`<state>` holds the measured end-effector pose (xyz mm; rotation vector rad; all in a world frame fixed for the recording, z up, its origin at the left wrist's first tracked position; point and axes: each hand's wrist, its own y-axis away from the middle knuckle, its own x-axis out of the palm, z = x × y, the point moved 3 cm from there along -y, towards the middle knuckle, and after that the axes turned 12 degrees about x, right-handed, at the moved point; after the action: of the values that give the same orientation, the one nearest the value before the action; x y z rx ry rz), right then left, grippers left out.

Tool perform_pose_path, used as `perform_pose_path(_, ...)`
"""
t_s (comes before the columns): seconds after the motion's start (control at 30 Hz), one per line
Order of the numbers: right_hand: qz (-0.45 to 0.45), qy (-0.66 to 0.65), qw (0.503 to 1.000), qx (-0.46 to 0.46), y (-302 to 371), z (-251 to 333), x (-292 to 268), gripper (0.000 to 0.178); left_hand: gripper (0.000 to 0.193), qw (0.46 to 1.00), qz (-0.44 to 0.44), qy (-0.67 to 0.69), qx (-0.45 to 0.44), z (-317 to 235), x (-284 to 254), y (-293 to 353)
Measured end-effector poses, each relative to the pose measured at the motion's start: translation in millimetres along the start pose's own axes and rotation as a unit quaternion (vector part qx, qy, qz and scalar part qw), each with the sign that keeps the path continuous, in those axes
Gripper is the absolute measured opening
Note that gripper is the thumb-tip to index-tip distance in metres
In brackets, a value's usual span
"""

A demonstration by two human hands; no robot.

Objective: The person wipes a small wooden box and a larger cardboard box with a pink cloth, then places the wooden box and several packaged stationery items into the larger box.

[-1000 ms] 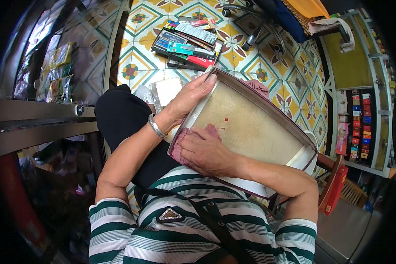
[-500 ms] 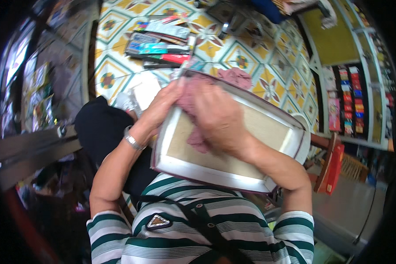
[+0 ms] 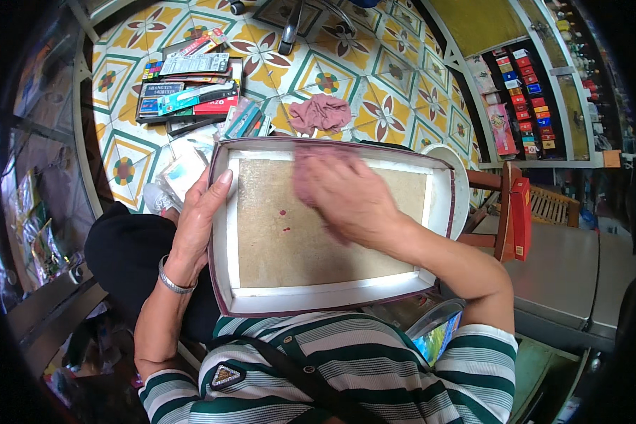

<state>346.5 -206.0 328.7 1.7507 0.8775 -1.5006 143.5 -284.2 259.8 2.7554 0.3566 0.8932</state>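
A shallow box or lid [image 3: 332, 297] with maroon outer edges, white inner walls and a brown bottom rests against my lap. My left hand [image 3: 199, 215] grips its left wall, thumb over the rim and fingers outside. Inside the box, near the far wall, my right hand [image 3: 353, 194] presses a dusky pink cloth [image 3: 305, 173] against the bottom. Motion blurs the cloth and fingertips, and the hand covers part of the cloth. Left of the cloth, a few small red marks [image 3: 283, 213] show on the brown bottom.
Beyond the box, another pink cloth [image 3: 320, 113] lies crumpled on the patterned tile floor. Packaged goods [image 3: 198, 78] are piled at far left, with a clear packet [image 3: 184, 173] nearer. A white basin [image 3: 461, 187] and a red box [image 3: 519, 219] stand at right, below a display cabinet [image 3: 562, 106].
The box has turned from a slant to nearly level. My right hand has moved with the cloth away from the left wall, uncovering the bottom there. My left hand has shifted down the left wall.
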Motion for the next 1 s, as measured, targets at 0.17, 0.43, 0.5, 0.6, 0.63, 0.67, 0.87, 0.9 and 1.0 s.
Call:
perform_pose_path(0.17,-0.008,-0.013,0.983,0.184,63,-59,-7,0.064,0.056,1.000,0.009,-0.013,0.016,-7,-1,2)
perform_pose_path(0.43,0.029,0.021,0.940,0.341,101,-75,-1,0.035,0.061,0.999,0.020,-0.031,0.036,-11,13,2)
perform_pose_path(0.5,0.033,-0.027,0.934,0.354,96,-64,2,0.035,0.061,0.999,0.009,-0.035,0.024,-12,11,0)
perform_pose_path(0.6,-0.011,-0.112,0.950,0.291,78,-30,13,0.036,0.059,0.999,-0.022,-0.030,0.018,-5,8,-3)
perform_pose_path(0.63,-0.037,-0.124,0.959,0.251,66,-13,14,0.037,0.059,0.999,-0.022,-0.025,0.016,-4,8,-3)
perform_pose_path(0.67,-0.063,-0.137,0.966,0.211,52,2,11,0.038,0.059,0.999,-0.022,-0.021,0.014,-2,9,-4)
perform_pose_path(0.87,-0.077,-0.193,0.978,-0.035,-13,60,14,0.046,0.054,0.999,-0.003,-0.031,0.022,-2,-1,-7)
perform_pose_path(0.9,-0.051,-0.216,0.973,-0.068,-15,72,17,0.044,0.054,1.000,0.013,-0.020,0.015,0,-3,-9)
perform_pose_path(1.0,0.035,-0.289,0.945,-0.150,-16,105,21,0.040,0.043,0.998,0.023,-0.047,0.019,6,-11,-15)
